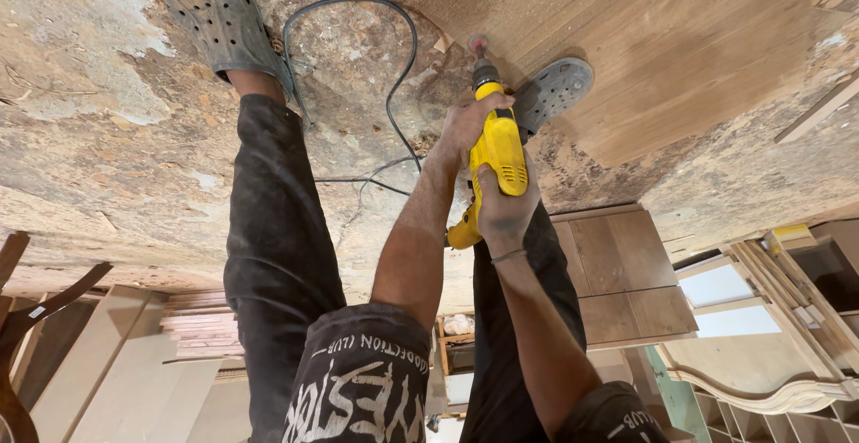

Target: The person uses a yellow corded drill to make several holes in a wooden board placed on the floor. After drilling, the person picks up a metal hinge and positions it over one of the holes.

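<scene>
The whole view comes through upside down: floor along the top of the frame, shelving along the bottom. The tip of the yellow power drill (497, 152) is hard to read, a small reddish bit at upper centre where it meets the edge of the wooden board (644, 40), and contact there can't be confirmed. Part of the drill's handle is buried under the hands. One gray perforated clog (219, 13) sits at upper left, cut by the frame edge; the other clog (555, 89) peeks out beside the drill, half hidden. The white lettering on the dark shirt (358, 389) at the bottom is cropped. At far right there's a small yellow box (787, 233) on the wooden shelving, too small to read.

The drill is bright yellow with vent slots and a black collar near the chuck, centre frame. The left hand (470, 125) has its grip wrapped round the front of the body; the right hand (506, 206) is clenched on the rear. A black cable (394, 94) loops across the rough floor (107, 121) above the dark trousers (277, 228).
</scene>
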### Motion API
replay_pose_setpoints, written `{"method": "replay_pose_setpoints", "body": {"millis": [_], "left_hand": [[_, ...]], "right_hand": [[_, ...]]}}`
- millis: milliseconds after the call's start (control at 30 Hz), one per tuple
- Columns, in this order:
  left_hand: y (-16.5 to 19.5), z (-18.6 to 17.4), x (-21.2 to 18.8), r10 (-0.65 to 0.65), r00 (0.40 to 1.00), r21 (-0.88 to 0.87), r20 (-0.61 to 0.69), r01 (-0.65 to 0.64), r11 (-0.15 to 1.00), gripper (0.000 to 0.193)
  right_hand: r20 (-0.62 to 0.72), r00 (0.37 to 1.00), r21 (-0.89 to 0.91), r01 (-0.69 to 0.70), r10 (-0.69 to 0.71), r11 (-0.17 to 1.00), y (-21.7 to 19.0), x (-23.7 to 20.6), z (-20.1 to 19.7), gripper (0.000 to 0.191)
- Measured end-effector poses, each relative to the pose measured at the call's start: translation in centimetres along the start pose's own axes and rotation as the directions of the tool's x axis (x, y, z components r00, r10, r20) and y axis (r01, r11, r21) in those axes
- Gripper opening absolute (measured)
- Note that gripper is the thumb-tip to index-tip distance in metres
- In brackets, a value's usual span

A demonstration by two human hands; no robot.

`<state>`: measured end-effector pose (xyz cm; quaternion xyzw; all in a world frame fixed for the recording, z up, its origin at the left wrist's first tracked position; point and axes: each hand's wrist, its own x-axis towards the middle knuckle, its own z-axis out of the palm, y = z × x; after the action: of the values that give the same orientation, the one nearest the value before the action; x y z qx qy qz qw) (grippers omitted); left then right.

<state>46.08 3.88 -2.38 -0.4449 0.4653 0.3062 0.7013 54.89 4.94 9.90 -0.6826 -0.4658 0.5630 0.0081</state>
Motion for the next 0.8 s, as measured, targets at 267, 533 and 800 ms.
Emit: {"method": "replay_pose_setpoints", "body": {"millis": [267,533,800], "left_hand": [[-1.5,-0.4,1.6,0.094,0.992,-0.063,0.082,-0.089,0.994,0.047],[-2.9,-0.6,3.3,0.080,0.976,-0.233,0.202,-0.031,0.972,0.042],[-2.7,-0.1,2.6,0.095,0.987,-0.206,0.133,-0.067,0.976,0.046]], "right_hand": [[0.018,0.996,-0.145,0.088,-0.087,0.986,-1.1,-0.1,0.0,0.050],[0.026,0.988,-0.224,0.152,-0.150,0.963,-1.4,0.0,0.0,0.054],[0.072,0.990,-0.208,0.131,-0.118,0.969,-1.5,0.3,-0.5,0.049]]}}
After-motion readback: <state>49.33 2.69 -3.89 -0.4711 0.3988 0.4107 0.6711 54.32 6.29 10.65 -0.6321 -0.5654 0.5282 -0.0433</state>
